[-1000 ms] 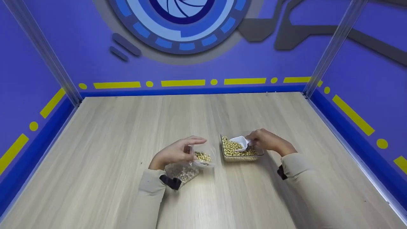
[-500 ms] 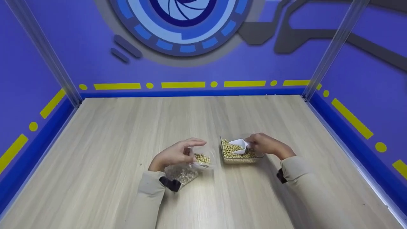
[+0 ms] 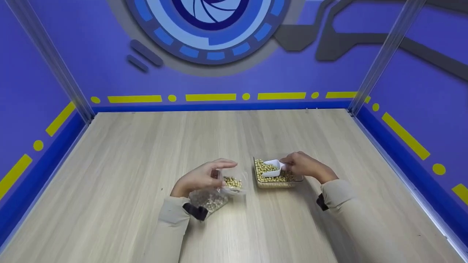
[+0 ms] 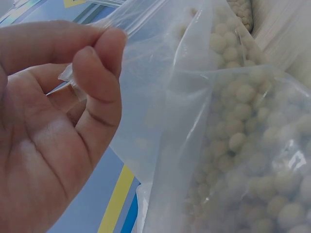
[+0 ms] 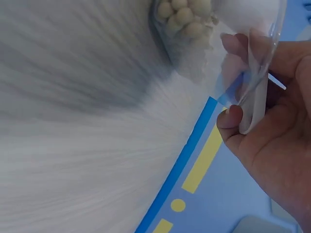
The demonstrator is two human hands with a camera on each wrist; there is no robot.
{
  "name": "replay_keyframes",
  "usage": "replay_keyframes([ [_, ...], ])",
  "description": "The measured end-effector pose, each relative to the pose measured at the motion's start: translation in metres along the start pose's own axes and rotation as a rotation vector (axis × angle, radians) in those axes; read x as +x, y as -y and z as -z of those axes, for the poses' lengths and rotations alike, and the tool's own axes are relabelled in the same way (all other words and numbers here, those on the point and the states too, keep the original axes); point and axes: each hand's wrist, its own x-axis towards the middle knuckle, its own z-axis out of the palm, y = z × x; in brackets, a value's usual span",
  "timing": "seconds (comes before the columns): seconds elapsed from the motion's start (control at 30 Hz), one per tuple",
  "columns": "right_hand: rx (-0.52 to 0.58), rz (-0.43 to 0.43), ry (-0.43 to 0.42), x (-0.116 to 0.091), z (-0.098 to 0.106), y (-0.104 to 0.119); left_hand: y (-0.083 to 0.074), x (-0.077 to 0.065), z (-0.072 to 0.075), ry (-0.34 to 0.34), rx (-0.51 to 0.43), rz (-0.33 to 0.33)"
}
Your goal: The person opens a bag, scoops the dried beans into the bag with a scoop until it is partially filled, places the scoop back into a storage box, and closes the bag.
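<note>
My left hand (image 3: 201, 177) pinches the rim of a clear plastic bag (image 4: 189, 111) between thumb and fingers. Round, pale yellow soybeans (image 3: 233, 182) fill the lower part of the bag, which lies on the table with its mouth held open toward the right. To its right is a clear rectangular container (image 3: 276, 185) with a layer of soybeans inside. My right hand (image 3: 309, 166) grips the handle of a white scoop (image 3: 272, 168) over that container. The scoop's bowl points left and sits among the beans; some beans show in it.
The light wood-grain table (image 3: 146, 146) spreads around both hands. Blue-purple panels with yellow dashes (image 3: 210, 97) enclose its back and both sides. A black band (image 3: 195, 211) is on the left wrist.
My right hand has pushed the scoop slightly left through the container's beans, and more beans now show in its bowl. The left hand and bag have kept their place.
</note>
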Motion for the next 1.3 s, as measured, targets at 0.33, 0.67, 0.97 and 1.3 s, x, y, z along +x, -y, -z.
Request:
replay_keyframes([
  [0.33, -0.044, 0.048, -0.14, 0.001, -0.008, -0.005, -0.001, 0.0, 0.001, -0.007, 0.02, -0.002],
  [0.67, -0.01, 0.19, -0.155, 0.002, -0.007, -0.015, 0.0, 0.0, 0.001, -0.007, 0.008, 0.016],
  [0.97, 0.043, 0.203, -0.134, 0.0, -0.001, -0.021, -0.001, 0.0, 0.001, -0.018, 0.037, 0.019],
  [1.3, 0.136, 0.176, -0.089, 0.0, 0.005, -0.028, -0.001, 0.0, 0.002, -0.016, 0.046, 0.013],
])
